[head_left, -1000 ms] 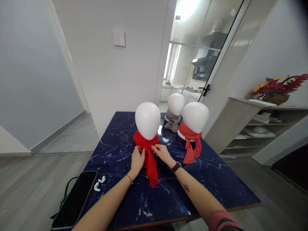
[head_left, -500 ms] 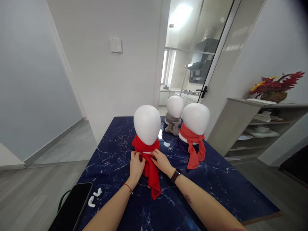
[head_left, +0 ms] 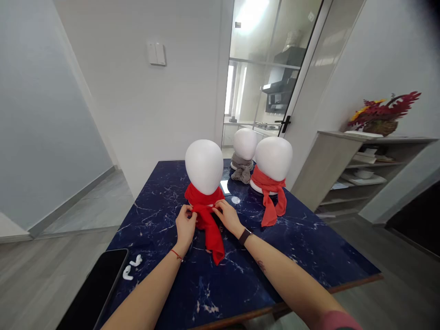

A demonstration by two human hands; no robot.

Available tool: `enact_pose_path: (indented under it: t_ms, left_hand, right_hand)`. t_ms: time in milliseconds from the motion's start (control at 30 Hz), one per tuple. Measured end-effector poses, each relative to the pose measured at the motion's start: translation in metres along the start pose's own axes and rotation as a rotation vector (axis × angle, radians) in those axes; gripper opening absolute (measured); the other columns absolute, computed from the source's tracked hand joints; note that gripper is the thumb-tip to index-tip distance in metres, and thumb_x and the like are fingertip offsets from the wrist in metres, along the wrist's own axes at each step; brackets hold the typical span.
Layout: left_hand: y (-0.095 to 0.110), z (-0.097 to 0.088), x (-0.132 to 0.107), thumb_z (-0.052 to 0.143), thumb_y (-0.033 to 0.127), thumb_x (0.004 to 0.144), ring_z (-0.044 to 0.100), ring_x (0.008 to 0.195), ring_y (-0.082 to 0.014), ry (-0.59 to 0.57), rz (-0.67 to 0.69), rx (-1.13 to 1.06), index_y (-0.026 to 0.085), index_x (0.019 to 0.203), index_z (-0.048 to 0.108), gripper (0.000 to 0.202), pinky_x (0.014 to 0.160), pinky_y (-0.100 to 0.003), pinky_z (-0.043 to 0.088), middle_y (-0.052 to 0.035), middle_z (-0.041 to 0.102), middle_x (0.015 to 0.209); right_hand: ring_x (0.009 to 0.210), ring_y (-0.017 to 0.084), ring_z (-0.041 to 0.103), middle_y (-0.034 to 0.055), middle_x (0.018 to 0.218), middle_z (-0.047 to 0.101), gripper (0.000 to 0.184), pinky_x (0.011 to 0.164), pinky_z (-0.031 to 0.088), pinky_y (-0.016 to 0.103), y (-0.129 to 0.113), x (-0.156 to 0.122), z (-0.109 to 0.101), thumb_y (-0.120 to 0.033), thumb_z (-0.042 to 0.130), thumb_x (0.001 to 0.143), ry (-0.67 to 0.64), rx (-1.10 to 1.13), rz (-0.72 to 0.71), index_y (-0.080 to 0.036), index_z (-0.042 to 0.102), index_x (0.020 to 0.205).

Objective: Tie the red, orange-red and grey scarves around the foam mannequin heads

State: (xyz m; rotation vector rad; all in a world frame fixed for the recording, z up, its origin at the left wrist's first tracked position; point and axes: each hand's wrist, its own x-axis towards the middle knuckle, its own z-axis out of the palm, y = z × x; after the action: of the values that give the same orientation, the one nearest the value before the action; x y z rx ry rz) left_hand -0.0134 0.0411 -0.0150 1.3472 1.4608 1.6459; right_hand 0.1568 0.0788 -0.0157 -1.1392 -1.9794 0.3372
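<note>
A white foam head [head_left: 204, 166] stands on the dark blue marble table [head_left: 302, 247], with a red scarf [head_left: 210, 228] knotted round its neck and hanging down toward me. My left hand [head_left: 185, 223] pinches the scarf at the left of the knot. My right hand [head_left: 227, 216] pinches it at the right of the knot. Both hands have their fingers closed on the cloth.
Behind stand a second white head with a lighter red scarf [head_left: 271, 201] and a third with a grey scarf [head_left: 242, 167]. A black phone [head_left: 91, 293] and white earbuds [head_left: 132, 266] lie at the table's near left corner. A shelf unit [head_left: 357, 174] stands at right.
The view has shifted slightly. Both hands have stayed at the knot, with small moves of the fingers on the red scarf.
</note>
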Motion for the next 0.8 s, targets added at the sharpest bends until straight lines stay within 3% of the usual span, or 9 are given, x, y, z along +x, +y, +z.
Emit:
enact_pose_path:
  t_ms: [133, 200, 267, 400, 533, 700, 800]
  left_hand:
    - [-0.004, 0.0, 0.001, 0.047, 0.015, 0.071, 0.056, 0.055, -0.0103, -0.012, -0.109, -0.063, 0.02, 0.094, 0.046, 0.023, 0.052, -0.024, 0.05, 0.0019, 0.052, 0.077]
    - [-0.004, 0.0, 0.001, 0.044, 0.01, 0.071, 0.058, 0.061, -0.0118, -0.057, -0.034, 0.035, 0.02, 0.102, 0.049, 0.033, 0.058, -0.027, 0.052, -0.0014, 0.054, 0.085]
    - [-0.004, 0.001, 0.0, 0.041, 0.006, 0.07, 0.059, 0.073, -0.0147, -0.086, 0.076, 0.168, 0.019, 0.097, 0.056, 0.034, 0.07, -0.031, 0.052, -0.0043, 0.053, 0.089]
    - [-0.002, 0.002, -0.001, 0.046, 0.011, 0.071, 0.056, 0.083, -0.019, -0.067, 0.133, 0.314, 0.019, 0.086, 0.057, 0.02, 0.084, -0.038, 0.047, -0.0046, 0.05, 0.089]
    - [0.002, 0.0, -0.002, 0.055, 0.025, 0.073, 0.053, 0.078, -0.019, -0.028, 0.127, 0.346, 0.019, 0.079, 0.054, 0.009, 0.08, -0.036, 0.046, -0.0029, 0.047, 0.085]
    - [0.007, -0.005, -0.004, 0.054, 0.02, 0.069, 0.051, 0.073, -0.0175, 0.048, 0.147, 0.427, 0.021, 0.064, 0.047, 0.009, 0.073, -0.032, 0.043, -0.0007, 0.049, 0.077]
    - [0.007, -0.007, -0.005, 0.052, 0.017, 0.069, 0.047, 0.062, -0.0148, 0.08, 0.098, 0.392, 0.021, 0.064, 0.045, 0.01, 0.064, -0.028, 0.04, 0.0032, 0.048, 0.065]
  right_hand:
    - [0.081, 0.016, 0.059, 0.0033, 0.091, 0.059, 0.013, 0.074, 0.045, 0.027, -0.002, -0.001, 0.001, -0.027, 0.046, 0.09, 0.015, -0.009, 0.015, -0.021, 0.056, 0.085]
    - [0.081, 0.016, 0.058, 0.0031, 0.089, 0.059, 0.014, 0.074, 0.045, 0.027, -0.003, -0.001, 0.001, -0.027, 0.044, 0.091, 0.005, 0.011, -0.002, -0.021, 0.056, 0.085]
    - [0.08, 0.016, 0.058, 0.0028, 0.088, 0.059, 0.015, 0.075, 0.045, 0.027, -0.004, -0.002, 0.0, -0.027, 0.042, 0.092, -0.014, 0.046, -0.026, -0.021, 0.055, 0.086]
    - [0.079, 0.015, 0.057, 0.003, 0.086, 0.06, 0.016, 0.076, 0.044, 0.027, -0.005, -0.002, -0.001, -0.027, 0.042, 0.092, -0.031, 0.116, -0.057, -0.02, 0.055, 0.087]
    - [0.079, 0.016, 0.056, 0.0033, 0.085, 0.06, 0.014, 0.076, 0.044, 0.028, -0.004, -0.002, -0.001, -0.028, 0.045, 0.09, -0.045, 0.134, -0.076, -0.02, 0.055, 0.085]
    - [0.077, 0.017, 0.055, 0.0038, 0.083, 0.059, 0.015, 0.073, 0.043, 0.028, 0.001, -0.001, 0.002, -0.028, 0.044, 0.09, 0.022, 0.13, -0.027, -0.019, 0.055, 0.083]
    - [0.072, 0.017, 0.054, 0.0034, 0.079, 0.059, 0.017, 0.069, 0.042, 0.028, 0.006, 0.0, 0.003, -0.03, 0.044, 0.089, 0.081, 0.136, 0.019, -0.019, 0.054, 0.081]
